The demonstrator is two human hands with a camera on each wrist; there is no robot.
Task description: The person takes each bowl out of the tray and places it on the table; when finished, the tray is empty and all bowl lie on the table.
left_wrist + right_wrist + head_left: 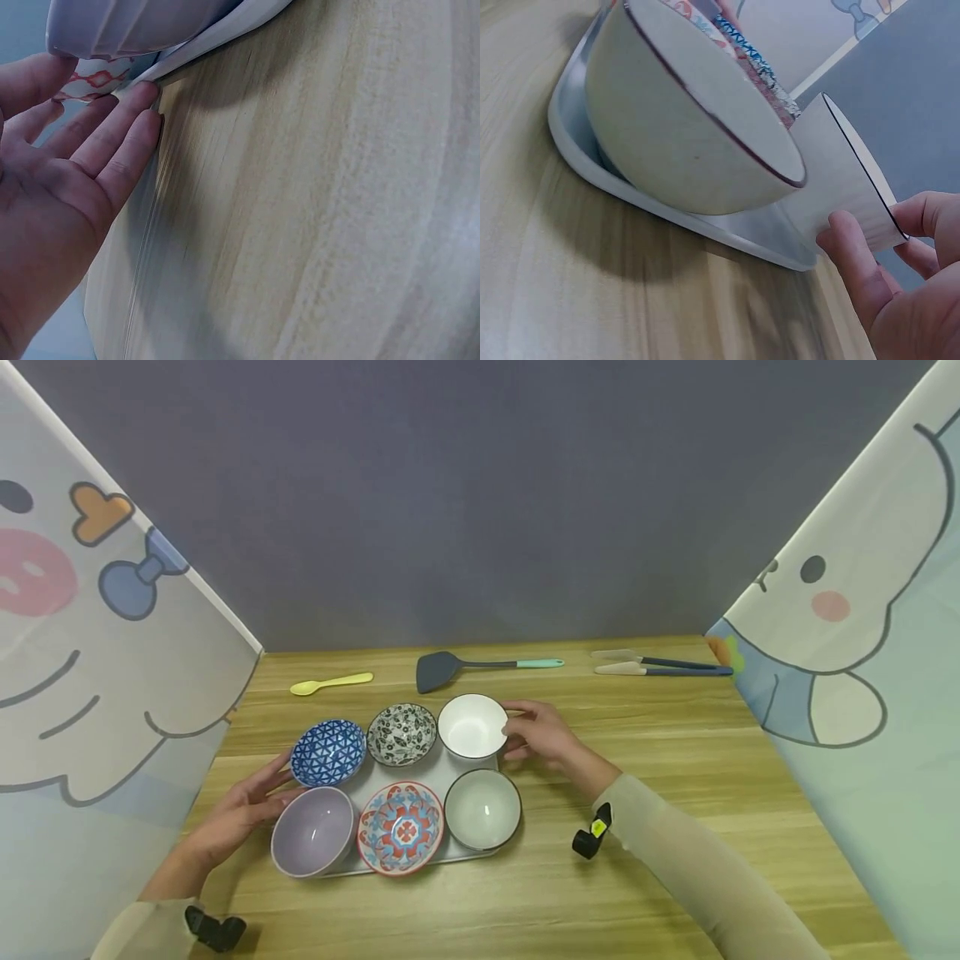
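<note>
A pale tray [455, 766] carries several bowls in two rows. My left hand [242, 807] is at its left side, beside the blue patterned bowl [328, 753] and the lilac bowl [312, 832]. In the left wrist view, its fingers [120, 150] reach out fairly straight, tips right at the tray's edge, under the lilac bowl. My right hand [546, 733] holds the white dark-rimmed bowl [472, 727] at the back right, with the thumb [851, 251] against its outer wall and a finger at the rim. A grey-white bowl [482, 810] sits in front of it.
A black-and-white floral bowl [402, 735] and a red-blue patterned bowl [401, 828] stand in the middle of the tray. Behind lie a yellow spoon [332, 683], a dark spatula [438, 671] and tongs [663, 667]. Panels border the wooden table [675, 760].
</note>
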